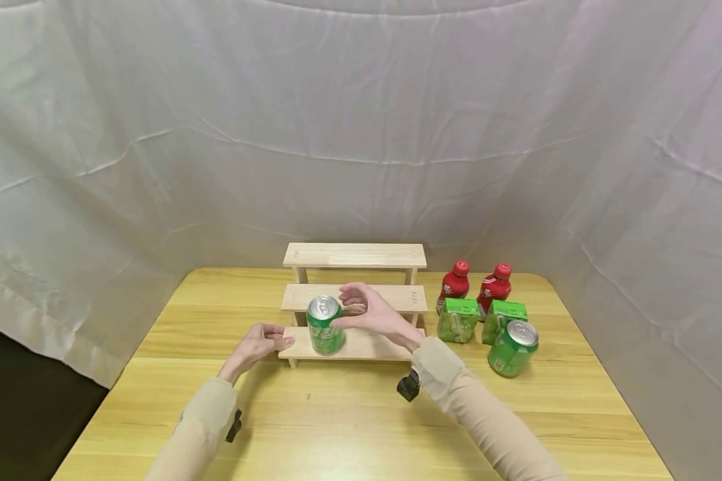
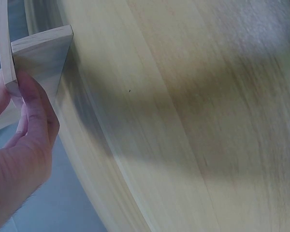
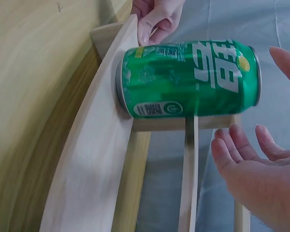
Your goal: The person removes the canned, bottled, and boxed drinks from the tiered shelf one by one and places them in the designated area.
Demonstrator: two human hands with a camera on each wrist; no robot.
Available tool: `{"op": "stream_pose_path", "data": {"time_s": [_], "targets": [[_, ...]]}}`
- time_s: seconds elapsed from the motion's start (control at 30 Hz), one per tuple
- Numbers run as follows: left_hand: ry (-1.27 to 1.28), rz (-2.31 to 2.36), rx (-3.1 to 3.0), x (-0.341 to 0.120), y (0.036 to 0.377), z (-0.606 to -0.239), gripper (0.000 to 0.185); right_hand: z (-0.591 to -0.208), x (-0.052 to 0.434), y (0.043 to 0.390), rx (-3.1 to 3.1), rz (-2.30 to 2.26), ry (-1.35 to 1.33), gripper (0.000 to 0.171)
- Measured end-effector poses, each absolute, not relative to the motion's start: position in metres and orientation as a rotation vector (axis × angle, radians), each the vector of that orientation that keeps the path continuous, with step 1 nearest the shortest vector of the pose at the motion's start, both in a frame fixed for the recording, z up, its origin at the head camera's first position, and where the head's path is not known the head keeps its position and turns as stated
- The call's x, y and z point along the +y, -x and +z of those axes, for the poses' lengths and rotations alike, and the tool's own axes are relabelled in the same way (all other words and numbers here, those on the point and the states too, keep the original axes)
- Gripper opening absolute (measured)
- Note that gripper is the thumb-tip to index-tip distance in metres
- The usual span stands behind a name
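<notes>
A green soda can [image 1: 325, 325] [image 3: 188, 79] stands upright on the lowest step of a three-step wooden shelf [image 1: 355, 256] [image 3: 92, 159] at the table's middle. My right hand [image 1: 344, 307] [image 3: 266, 104] is just right of the can, fingers spread and relaxed around it. In the right wrist view a gap shows between its fingers and the can. My left hand [image 1: 277, 339] [image 2: 19, 104] [image 3: 152, 21] pinches the left end of the lowest step [image 2: 38, 58], thumb in front and fingers behind the board.
Right of the shelf stand two red bottles [image 1: 454, 284] [image 1: 495, 286], two green cartons [image 1: 457, 319] [image 1: 504, 315] and a second green can [image 1: 513, 347]. The wooden table [image 1: 349, 421] is ringed by white cloth at the back and both sides.
</notes>
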State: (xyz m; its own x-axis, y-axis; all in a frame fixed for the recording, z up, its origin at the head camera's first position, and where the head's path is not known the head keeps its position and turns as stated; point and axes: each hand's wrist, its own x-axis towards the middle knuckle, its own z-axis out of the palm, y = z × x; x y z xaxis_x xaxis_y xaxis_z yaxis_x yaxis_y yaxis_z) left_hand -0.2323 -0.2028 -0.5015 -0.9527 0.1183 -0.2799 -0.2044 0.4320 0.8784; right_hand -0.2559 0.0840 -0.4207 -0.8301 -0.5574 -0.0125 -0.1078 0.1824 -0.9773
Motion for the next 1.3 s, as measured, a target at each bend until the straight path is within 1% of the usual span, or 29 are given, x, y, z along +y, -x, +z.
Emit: {"op": "stream_pose_path", "data": {"time_s": [0.73, 1.03, 1.3], "targets": [[0.067, 1.521, 2.392, -0.204, 0.232, -0.502, 0.057, -0.432, 0.051, 0.248, 2.22, -1.648, 0.633, 0.07], [0.066, 1.521, 2.394, -0.204, 0.233, -0.503, 0.058, -0.433, 0.047, 0.247, 2.299, -1.649, 0.644, 0.069], [0.054, 1.521, 2.396, -0.204, 0.233, -0.503, 0.058, -0.431, 0.049, 0.246, 2.442, -1.581, 0.709, 0.064]]}}
